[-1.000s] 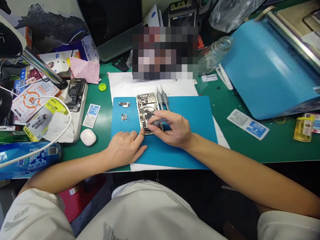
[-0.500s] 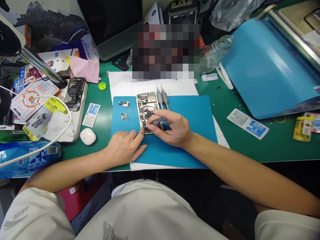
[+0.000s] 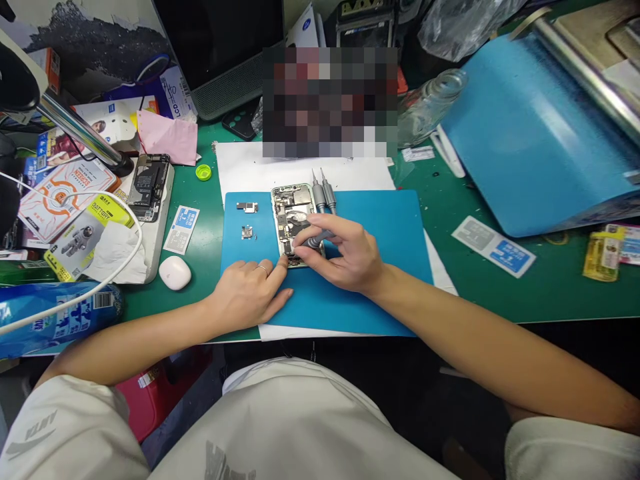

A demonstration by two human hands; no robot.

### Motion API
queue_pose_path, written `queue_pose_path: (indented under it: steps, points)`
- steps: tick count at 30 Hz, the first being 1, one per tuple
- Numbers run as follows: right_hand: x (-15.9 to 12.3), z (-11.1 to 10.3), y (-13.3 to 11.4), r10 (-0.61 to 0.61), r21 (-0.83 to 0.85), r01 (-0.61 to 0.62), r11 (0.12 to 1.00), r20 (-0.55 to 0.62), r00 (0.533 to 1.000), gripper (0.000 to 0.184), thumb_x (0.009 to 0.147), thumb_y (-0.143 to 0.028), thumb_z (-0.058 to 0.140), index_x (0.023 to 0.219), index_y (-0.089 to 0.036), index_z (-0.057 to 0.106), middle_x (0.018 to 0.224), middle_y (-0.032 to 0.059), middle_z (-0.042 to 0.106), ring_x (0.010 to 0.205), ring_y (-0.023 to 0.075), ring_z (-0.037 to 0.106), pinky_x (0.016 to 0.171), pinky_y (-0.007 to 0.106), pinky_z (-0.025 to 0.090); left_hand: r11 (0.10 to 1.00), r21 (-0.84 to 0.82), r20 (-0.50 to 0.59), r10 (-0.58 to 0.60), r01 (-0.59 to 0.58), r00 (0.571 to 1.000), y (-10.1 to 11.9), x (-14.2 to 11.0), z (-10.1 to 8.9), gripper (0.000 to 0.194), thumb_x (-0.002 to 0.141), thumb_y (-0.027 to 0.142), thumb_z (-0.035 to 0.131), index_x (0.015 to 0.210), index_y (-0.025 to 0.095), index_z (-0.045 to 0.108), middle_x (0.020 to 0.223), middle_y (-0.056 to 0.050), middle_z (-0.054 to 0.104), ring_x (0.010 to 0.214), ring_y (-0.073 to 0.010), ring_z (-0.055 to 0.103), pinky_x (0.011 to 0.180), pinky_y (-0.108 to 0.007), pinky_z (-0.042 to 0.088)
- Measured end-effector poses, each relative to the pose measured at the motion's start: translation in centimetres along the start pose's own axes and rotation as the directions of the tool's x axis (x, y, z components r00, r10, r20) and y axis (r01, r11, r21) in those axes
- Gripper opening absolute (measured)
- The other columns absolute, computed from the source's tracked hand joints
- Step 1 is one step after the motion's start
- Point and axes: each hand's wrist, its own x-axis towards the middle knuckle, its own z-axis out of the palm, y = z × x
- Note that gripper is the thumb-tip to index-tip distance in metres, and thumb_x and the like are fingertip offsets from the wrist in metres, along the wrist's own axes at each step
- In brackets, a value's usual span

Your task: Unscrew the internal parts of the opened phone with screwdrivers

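Note:
An opened smartphone (image 3: 299, 213) with its inner parts exposed lies on a blue mat (image 3: 350, 300). The index finger of my left hand (image 3: 250, 287) rests on the phone's lower left corner, with the thumb apart and nothing held. Between the fingertips of my right hand (image 3: 350, 257) is a grey screwdriver (image 3: 320, 238), tilted over the phone's lower part; its tip is hidden by the fingers. Two more screwdrivers (image 3: 324, 192) lie along the phone's upper right side. Left of the phone sit a small metal part (image 3: 247, 207) and a second small part (image 3: 247, 232) with tiny bits beside it.
White paper (image 3: 240, 163) lies under the mat. At left are another opened phone (image 3: 147, 187), a white earbud case (image 3: 175, 273), packets and a white cable (image 3: 135, 247). A glass jar (image 3: 435, 107) and a blue sheet (image 3: 520, 133) stand at right.
My right hand has tilted slightly, and its index finger and the screwdriver have shifted a little. My left hand stays on the phone's corner. The whole view has drifted very slightly.

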Motion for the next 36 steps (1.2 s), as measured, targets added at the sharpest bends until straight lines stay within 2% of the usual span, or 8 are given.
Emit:
queue_pose_path:
  steps: [8, 12, 16, 19, 21, 26, 36]
  points:
    - [0.19, -0.06, -0.25, -0.005, -0.021, 0.005, 1.000, -0.003, 1.000, 0.057, 0.091, -0.016, 0.066, 0.142, -0.024, 0.041, 0.084, -0.0011, 0.075, 0.066, 0.0140, 0.072, 0.056, 0.023, 0.061, 1.000, -0.010, 0.013, -0.002, 0.002, 1.000, -0.02, 0.03, -0.02, 0.051, 0.104, 0.045, 0.044, 0.135, 0.007, 0.056, 0.084, -0.009, 0.067, 0.073, -0.0240, 0.069, 0.061, -0.033, 0.048]
    - [0.23, -0.11, -0.20, -0.049, -0.039, 0.049, 0.998, 0.014, 0.999, 0.061, 0.091, -0.014, 0.067, 0.144, -0.023, 0.038, 0.084, -0.0006, 0.073, 0.066, 0.0136, 0.071, 0.058, 0.025, 0.063, 1.000, 0.024, -0.010, 0.010, -0.010, 1.000, 0.01, 0.03, -0.08, 0.050, 0.105, 0.045, 0.042, 0.132, 0.007, 0.057, 0.084, -0.008, 0.067, 0.070, -0.0234, 0.068, 0.059, -0.034, 0.046]
    - [0.33, -0.29, -0.43, -0.144, -0.090, 0.151, 0.984, 0.081, 0.986, 0.058, 0.094, -0.017, 0.065, 0.144, -0.024, 0.037, 0.083, -0.0006, 0.073, 0.066, 0.0145, 0.071, 0.059, 0.027, 0.064, 1.000, 0.025, -0.014, 0.010, -0.010, 1.000, 0.00, 0.03, -0.13, 0.046, 0.104, 0.045, 0.042, 0.128, 0.008, 0.058, 0.081, -0.007, 0.066, 0.068, -0.0233, 0.067, 0.058, -0.033, 0.045]
    - [0.44, -0.39, -0.77, -0.182, -0.126, 0.203, 0.971, 0.160, 0.970, 0.052, 0.092, -0.014, 0.065, 0.139, -0.019, 0.042, 0.083, 0.0032, 0.074, 0.065, 0.0165, 0.070, 0.058, 0.029, 0.062, 1.000, 0.022, -0.033, 0.013, -0.012, 0.999, -0.01, 0.07, -0.13, 0.043, 0.104, 0.043, 0.042, 0.124, 0.009, 0.059, 0.078, -0.006, 0.065, 0.066, -0.0232, 0.066, 0.056, -0.034, 0.044]
    - [0.46, -0.39, -0.88, -0.192, -0.137, 0.216, 0.967, 0.171, 0.966, 0.054, 0.092, -0.013, 0.065, 0.140, -0.017, 0.042, 0.085, 0.0050, 0.075, 0.067, 0.0169, 0.070, 0.059, 0.029, 0.062, 1.000, 0.023, -0.037, 0.013, -0.012, 0.999, -0.02, 0.09, -0.14, 0.041, 0.104, 0.043, 0.042, 0.122, 0.011, 0.060, 0.077, -0.005, 0.065, 0.065, -0.0232, 0.066, 0.056, -0.034, 0.044]
    - [0.33, -0.33, -0.67, -0.186, -0.150, 0.206, 0.967, 0.136, 0.973, 0.066, 0.094, -0.015, 0.061, 0.152, -0.020, 0.029, 0.083, 0.0020, 0.074, 0.067, 0.0166, 0.070, 0.061, 0.028, 0.062, 1.000, 0.015, 0.000, 0.007, -0.007, 1.000, -0.03, 0.13, -0.23, 0.041, 0.104, 0.044, 0.042, 0.121, 0.011, 0.059, 0.078, -0.006, 0.065, 0.067, -0.0230, 0.066, 0.057, -0.032, 0.044]
    - [0.51, -0.62, -0.95, -0.154, -0.165, 0.174, 0.971, 0.129, 0.980, 0.065, 0.093, -0.013, 0.061, 0.151, -0.019, 0.032, 0.086, 0.0043, 0.075, 0.074, 0.0190, 0.073, 0.065, 0.030, 0.063, 1.000, 0.020, -0.007, 0.004, -0.004, 1.000, -0.05, 0.14, -0.12, 0.042, 0.105, 0.045, 0.040, 0.120, 0.011, 0.060, 0.081, -0.006, 0.066, 0.067, -0.0227, 0.067, 0.056, -0.033, 0.043]
